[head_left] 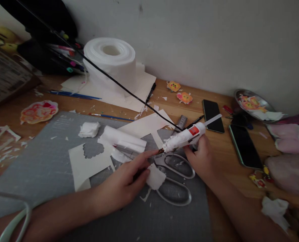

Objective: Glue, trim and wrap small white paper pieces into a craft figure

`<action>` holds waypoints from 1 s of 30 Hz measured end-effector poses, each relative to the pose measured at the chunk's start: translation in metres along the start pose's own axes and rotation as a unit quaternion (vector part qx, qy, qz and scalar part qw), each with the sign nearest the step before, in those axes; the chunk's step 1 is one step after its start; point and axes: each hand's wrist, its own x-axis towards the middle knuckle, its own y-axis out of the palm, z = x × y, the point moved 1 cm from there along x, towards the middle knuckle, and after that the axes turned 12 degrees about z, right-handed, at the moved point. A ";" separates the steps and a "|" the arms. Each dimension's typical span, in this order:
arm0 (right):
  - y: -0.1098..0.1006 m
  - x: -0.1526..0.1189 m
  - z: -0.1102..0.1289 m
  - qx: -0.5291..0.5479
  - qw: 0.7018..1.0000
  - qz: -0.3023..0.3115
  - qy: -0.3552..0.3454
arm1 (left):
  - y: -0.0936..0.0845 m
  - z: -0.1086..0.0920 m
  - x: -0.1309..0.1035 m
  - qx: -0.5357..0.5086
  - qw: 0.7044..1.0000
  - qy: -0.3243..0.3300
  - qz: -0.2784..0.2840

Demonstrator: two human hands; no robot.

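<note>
My right hand [202, 158] is wrapped round the handle of a white hot glue gun [184, 138], its brown nozzle pointing left and a glue stick [213, 119] poking out of the back. In my left hand [129, 183] a small white paper piece [156, 177] is pinched between thumb and fingers. The left index finger reaches out to the nozzle and appears to touch it. Beneath both lie grey-handled scissors [176, 198], their blades partly hidden by the hand and paper. A cut white card [85, 166] with a scalloped hole and a folded tissue [125, 138] lie left of them.
A grey cutting mat [51, 161] covers the wooden desk's middle. A large white tissue roll [110, 64] stands behind. Two phones [213, 115], a metal bowl [255, 101] and painted cut-outs [173, 86] sit around. The glue gun's black cord [109, 76] crosses the view diagonally.
</note>
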 end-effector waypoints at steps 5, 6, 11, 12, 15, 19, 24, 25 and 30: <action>0.000 0.000 0.000 0.026 0.999 0.004 0.031 | 0.001 0.001 0.001 -0.046 0.999 0.002 -0.007; 0.000 0.000 0.000 0.029 0.999 0.003 0.039 | 0.002 0.002 0.001 -0.059 0.998 0.002 -0.009; 0.000 0.000 0.000 0.032 0.998 0.011 0.046 | 0.003 0.005 0.001 -0.072 0.997 0.001 -0.005; 0.001 0.000 0.000 0.032 0.998 0.012 0.046 | 0.003 0.005 0.001 -0.068 0.998 0.000 -0.005; 0.001 0.000 0.000 0.032 0.998 0.007 0.045 | 0.004 0.005 0.001 -0.067 0.998 0.000 -0.004; 0.002 0.000 -0.001 0.032 0.999 0.006 0.035 | 0.004 0.005 0.001 -0.090 0.996 0.004 -0.013; 0.002 0.000 -0.001 0.026 0.999 0.012 0.032 | 0.002 0.004 0.001 -0.065 0.998 0.005 -0.013; 0.002 0.000 -0.001 0.026 0.999 0.014 0.033 | 0.002 0.004 0.001 -0.062 0.998 0.003 -0.013; 0.001 0.000 0.000 0.026 0.999 0.013 0.034 | 0.003 0.005 0.001 -0.087 0.996 0.010 -0.002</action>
